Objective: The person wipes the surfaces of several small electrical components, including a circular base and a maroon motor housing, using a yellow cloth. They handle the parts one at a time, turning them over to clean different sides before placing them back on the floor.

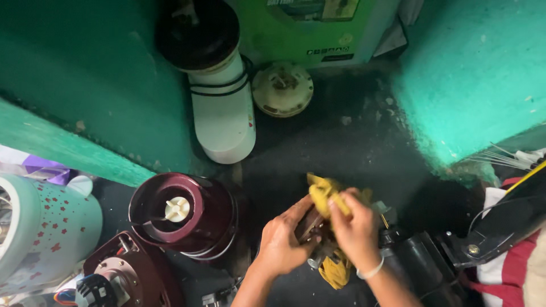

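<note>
Two hands are working low over the dark floor (352, 142): the left hand (282, 241) is gripping a brownish motor part (311, 224) while the right hand (355, 227) is clenching a yellow cloth (324, 193) against it, beside a maroon mixer base (185, 213).

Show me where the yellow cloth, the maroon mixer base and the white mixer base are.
yellow cloth (325, 194): head view, on its upper fold above the hands.
maroon mixer base (210, 219): head view, on its right side wall.
white mixer base (224, 122): head view, on its white body.
</note>
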